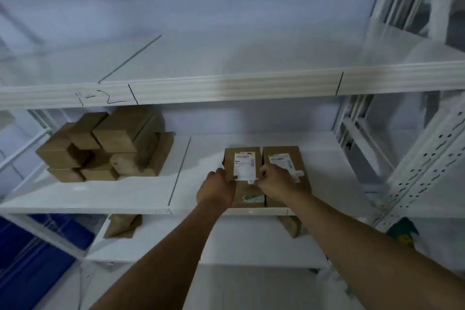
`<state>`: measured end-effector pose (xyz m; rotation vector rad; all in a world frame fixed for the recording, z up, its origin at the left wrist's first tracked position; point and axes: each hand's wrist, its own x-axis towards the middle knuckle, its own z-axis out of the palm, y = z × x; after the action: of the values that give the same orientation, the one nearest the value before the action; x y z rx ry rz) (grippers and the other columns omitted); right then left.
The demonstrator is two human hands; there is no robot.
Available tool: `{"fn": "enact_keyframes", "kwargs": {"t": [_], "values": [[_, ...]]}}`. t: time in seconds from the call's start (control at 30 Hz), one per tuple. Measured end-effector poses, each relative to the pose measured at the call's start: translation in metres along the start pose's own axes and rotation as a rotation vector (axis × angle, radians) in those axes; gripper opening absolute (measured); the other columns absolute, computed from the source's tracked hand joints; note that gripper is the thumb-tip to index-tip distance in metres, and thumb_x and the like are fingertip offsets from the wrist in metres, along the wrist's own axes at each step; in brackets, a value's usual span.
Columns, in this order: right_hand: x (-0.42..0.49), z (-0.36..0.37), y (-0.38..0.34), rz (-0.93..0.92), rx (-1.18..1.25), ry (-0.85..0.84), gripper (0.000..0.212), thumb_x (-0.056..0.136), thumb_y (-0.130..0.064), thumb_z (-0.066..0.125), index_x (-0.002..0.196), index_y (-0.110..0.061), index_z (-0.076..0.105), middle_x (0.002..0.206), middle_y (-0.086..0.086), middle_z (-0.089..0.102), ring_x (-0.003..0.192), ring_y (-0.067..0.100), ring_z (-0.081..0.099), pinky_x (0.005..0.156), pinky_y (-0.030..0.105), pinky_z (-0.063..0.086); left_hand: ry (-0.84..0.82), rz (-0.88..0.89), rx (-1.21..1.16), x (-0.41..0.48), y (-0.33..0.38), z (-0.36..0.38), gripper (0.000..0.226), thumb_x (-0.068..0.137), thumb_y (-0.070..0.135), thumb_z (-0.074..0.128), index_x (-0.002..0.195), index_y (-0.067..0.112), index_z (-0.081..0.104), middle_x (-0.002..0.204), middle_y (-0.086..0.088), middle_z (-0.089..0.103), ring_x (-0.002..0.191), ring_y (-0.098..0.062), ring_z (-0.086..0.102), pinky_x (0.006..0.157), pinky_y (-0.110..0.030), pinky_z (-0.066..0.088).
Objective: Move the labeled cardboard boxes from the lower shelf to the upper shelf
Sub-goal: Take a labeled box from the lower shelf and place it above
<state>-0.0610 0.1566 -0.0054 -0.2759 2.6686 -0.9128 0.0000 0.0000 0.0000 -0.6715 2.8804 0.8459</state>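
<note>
Dim, bluish light; soft motion blur throughout. Wide-angle bending warps the edges. A faint shadow falls on the upper shelf (251,58) above the fingers (264,171).

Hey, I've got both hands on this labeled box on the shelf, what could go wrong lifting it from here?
1. The left hand and right hand hold the left labeled box near its front, so it may tip backward when lifted.
2. The right labeled box sits tight against it and might drag along or shift.
3. The upper shelf's front beam overhangs the boxes, so a straight lift could hit it.
</note>
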Motion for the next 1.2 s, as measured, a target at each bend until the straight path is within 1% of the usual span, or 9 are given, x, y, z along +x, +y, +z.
{"fn": "enact_keyframes", "kwargs": {"t": [0.2,0.37,0.57,0.7,0.83,0.9,1.03,1.13,1.2], "values": [[0.043,0.015,-0.001,0.066,0.089,0.068,0.039,0.097,-0.017,0.066,0.135,-0.010,0.062,0.139,0.013,0.072,0.127,0.035,0.069,0.086,0.034,0.056,-0.070,-0.109,-0.184,0.057,-0.015,0.023,0.063,0.103,0.039,0.055,0.159,0.013,0.039,0.154,-0.014,0.049,0.138,-0.036,0.056,0.109,-0.047,0.048],[0.068,0.029,-0.001,0.161,0.088,0.086,0.032,0.099,-0.013,0.061,0.131,-0.008,0.061,0.135,0.015,0.074,0.121,0.035,0.072,0.058,0.021,0.045,-0.175,-0.102,-0.309,0.096,-0.037,0.043,0.063,0.106,0.039,0.049,0.163,0.015,0.035,0.161,-0.016,0.049,0.143,-0.036,0.053,0.116,-0.047,0.047],[0.085,0.043,-0.004,0.207,0.091,0.147,0.030,0.101,-0.013,0.056,0.130,-0.008,0.061,0.131,0.014,0.076,0.106,0.034,0.078,0.043,0.014,0.038,-0.204,-0.054,-0.480,0.111,-0.060,0.053,0.050,0.110,0.039,0.044,0.157,0.022,0.047,0.145,-0.009,0.066,0.108,-0.022,0.065,0.077,-0.025,0.051],[0.086,0.048,-0.016,0.241,0.205,0.241,0.028,0.102,-0.016,0.058,0.128,-0.009,0.066,0.130,0.011,0.078,0.114,0.032,0.076,0.066,0.024,0.052,-0.179,-0.079,-0.630,0.115,-0.068,0.053,0.045,0.110,0.032,0.046,0.153,0.021,0.054,0.140,-0.009,0.069,0.121,-0.031,0.068,0.093,-0.037,0.056],[0.083,0.042,-0.023,0.209,0.376,0.339,0.027,0.104,-0.018,0.061,0.124,-0.011,0.077,0.120,0.009,0.079,0.106,0.025,0.073,0.060,0.007,0.045,-0.138,-0.022,-0.780,0.120,-0.074,0.044,0.043,0.109,0.031,0.051,0.151,0.022,0.058,0.136,-0.005,0.072,0.120,-0.027,0.071,0.084,-0.024,0.061],[0.079,0.036,-0.027,0.190,0.495,0.372,0.035,0.104,-0.021,0.062,0.138,-0.021,0.072,0.128,0.001,0.073,0.110,0.013,0.066,0.071,0.006,0.044,-0.101,0.038,-0.858,0.118,-0.072,0.034,0.046,0.108,0.033,0.053,0.153,0.023,0.056,0.137,-0.001,0.071,0.119,-0.021,0.071,0.083,-0.020,0.061],[0.068,0.023,-0.031,0.111,0.662,0.455,0.043,0.103,-0.014,0.064,0.145,-0.024,0.068,0.129,-0.006,0.069,0.105,-0.006,0.063,0.079,0.002,0.052,-0.008,0.138,-0.948,0.104,-0.058,0.014,0.050,0.107,0.034,0.054,0.156,0.024,0.052,0.141,0.001,0.067,0.118,-0.017,0.069,0.094,-0.032,0.060],[0.051,0.014,-0.032,0.054,0.741,0.455,0.044,0.102,-0.016,0.067,0.143,-0.029,0.069,0.139,-0.001,0.073,0.124,0.010,0.068,0.108,0.033,0.058,0.039,0.185,-0.973,0.087,-0.049,0.001,0.049,0.107,0.032,0.056,0.155,0.024,0.052,0.144,-0.003,0.067,0.124,-0.024,0.068,0.100,-0.044,0.060],[0.034,0.006,-0.032,0.046,0.768,0.435,0.044,0.101,-0.021,0.067,0.143,-0.034,0.068,0.141,-0.001,0.073,0.131,0.018,0.067,0.109,0.047,0.058,0.056,0.203,-0.966,0.071,-0.043,-0.007,0.049,0.106,0.034,0.057,0.155,0.026,0.053,0.143,-0.002,0.068,0.124,-0.024,0.069,0.099,-0.043,0.060]]}}
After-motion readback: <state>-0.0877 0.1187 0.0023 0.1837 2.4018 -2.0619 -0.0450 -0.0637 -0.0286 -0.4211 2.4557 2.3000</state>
